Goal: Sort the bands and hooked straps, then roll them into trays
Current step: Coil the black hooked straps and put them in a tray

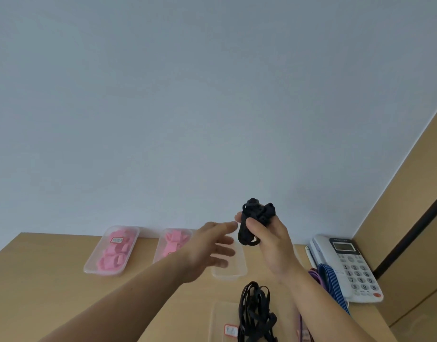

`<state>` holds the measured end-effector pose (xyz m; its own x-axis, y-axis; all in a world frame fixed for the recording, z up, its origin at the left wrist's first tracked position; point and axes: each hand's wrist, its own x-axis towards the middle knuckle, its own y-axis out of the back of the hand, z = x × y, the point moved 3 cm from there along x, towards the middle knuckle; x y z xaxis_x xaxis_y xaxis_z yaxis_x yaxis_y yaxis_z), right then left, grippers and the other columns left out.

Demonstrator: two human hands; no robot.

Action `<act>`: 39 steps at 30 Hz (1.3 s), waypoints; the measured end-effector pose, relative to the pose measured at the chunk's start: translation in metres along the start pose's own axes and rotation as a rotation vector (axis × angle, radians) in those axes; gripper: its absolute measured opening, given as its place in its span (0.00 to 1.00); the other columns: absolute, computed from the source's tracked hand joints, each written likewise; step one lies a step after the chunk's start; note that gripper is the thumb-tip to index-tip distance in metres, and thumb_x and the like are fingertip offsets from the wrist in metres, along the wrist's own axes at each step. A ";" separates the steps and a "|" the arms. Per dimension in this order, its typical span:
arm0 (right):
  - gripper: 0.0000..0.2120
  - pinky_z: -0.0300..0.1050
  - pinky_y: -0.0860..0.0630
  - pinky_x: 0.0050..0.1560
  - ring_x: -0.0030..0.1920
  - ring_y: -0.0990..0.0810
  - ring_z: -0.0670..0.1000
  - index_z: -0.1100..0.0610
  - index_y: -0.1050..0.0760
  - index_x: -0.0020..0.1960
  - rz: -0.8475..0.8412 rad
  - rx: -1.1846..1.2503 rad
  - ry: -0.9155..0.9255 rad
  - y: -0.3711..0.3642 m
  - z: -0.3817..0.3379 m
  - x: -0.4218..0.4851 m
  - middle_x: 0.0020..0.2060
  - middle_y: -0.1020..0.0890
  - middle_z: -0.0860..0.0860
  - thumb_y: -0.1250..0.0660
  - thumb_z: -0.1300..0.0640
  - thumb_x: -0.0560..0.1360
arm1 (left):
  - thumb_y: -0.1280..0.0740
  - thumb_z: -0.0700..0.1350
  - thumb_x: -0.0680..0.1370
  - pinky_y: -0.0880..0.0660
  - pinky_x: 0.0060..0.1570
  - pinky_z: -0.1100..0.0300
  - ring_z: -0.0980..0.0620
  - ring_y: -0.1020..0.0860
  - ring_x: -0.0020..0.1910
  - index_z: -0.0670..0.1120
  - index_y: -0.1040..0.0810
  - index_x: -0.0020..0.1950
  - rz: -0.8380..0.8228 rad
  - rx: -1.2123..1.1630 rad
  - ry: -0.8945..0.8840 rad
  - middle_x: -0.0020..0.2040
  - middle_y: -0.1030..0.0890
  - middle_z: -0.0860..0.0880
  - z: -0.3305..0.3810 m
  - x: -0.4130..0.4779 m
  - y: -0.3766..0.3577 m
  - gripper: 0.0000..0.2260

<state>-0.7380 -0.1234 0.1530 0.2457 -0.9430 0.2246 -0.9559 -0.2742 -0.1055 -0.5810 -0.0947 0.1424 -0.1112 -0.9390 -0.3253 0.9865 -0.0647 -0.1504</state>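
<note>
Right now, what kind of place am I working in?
Probably an office desk set up for sorting: a wooden desktop against a plain wall, a desk phone at the right, and clear plastic trays holding rolled pink bands.

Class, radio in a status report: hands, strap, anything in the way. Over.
Right hand grips rolled black strap. Left hand open above clear tray. Nothing else over tray.
</note>
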 end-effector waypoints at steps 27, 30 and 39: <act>0.10 0.49 0.21 0.50 0.44 0.16 0.45 0.48 0.20 0.49 0.269 -0.524 -0.322 -0.069 0.070 -0.009 0.39 0.14 0.46 0.30 0.42 0.73 | 0.38 0.46 0.84 0.19 0.45 0.56 0.47 0.16 0.42 0.35 0.17 0.54 0.054 -0.439 0.001 0.46 0.17 0.39 -0.068 0.018 0.045 0.16; 0.08 0.50 0.20 0.50 0.44 0.17 0.45 0.48 0.19 0.46 0.247 -0.608 -0.339 -0.073 0.082 -0.017 0.39 0.15 0.45 0.31 0.44 0.75 | 0.41 0.42 0.84 0.20 0.44 0.59 0.51 0.16 0.43 0.37 0.16 0.55 0.010 -0.415 0.013 0.47 0.15 0.42 -0.075 0.020 0.043 0.15; 0.05 0.52 0.23 0.48 0.42 0.19 0.52 0.51 0.19 0.48 0.002 -0.803 -0.406 -0.021 0.116 0.007 0.40 0.16 0.49 0.33 0.52 0.75 | 0.37 0.41 0.79 0.21 0.42 0.56 0.45 0.19 0.45 0.42 0.26 0.67 0.106 0.098 0.260 0.58 0.22 0.44 -0.103 0.061 0.058 0.16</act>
<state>-0.6981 -0.1457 0.0447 0.1368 -0.9791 -0.1508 -0.7437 -0.2021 0.6373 -0.5427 -0.1210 0.0175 -0.0215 -0.8253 -0.5643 0.9998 -0.0148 -0.0165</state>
